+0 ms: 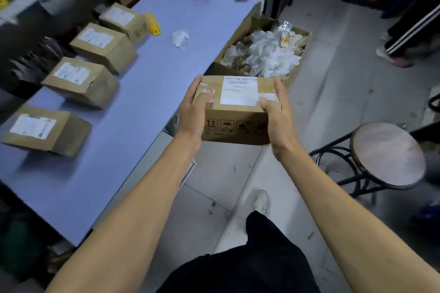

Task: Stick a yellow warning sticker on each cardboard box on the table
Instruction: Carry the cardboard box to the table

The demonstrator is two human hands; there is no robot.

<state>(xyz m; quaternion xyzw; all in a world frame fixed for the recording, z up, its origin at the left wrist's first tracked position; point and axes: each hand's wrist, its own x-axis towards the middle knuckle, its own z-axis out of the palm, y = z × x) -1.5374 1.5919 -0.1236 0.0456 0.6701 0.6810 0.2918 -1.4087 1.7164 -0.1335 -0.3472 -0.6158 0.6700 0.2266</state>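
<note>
I have the cardboard box (235,109) clamped between my left hand (194,112) and right hand (277,116), one palm on each end, thumbs on its labelled top, off the counter (166,59) edge above the floor. Left of my left hand, four boxes (82,82) sit in a row on the counter, with the yellow stickers (153,24) beyond them.
</note>
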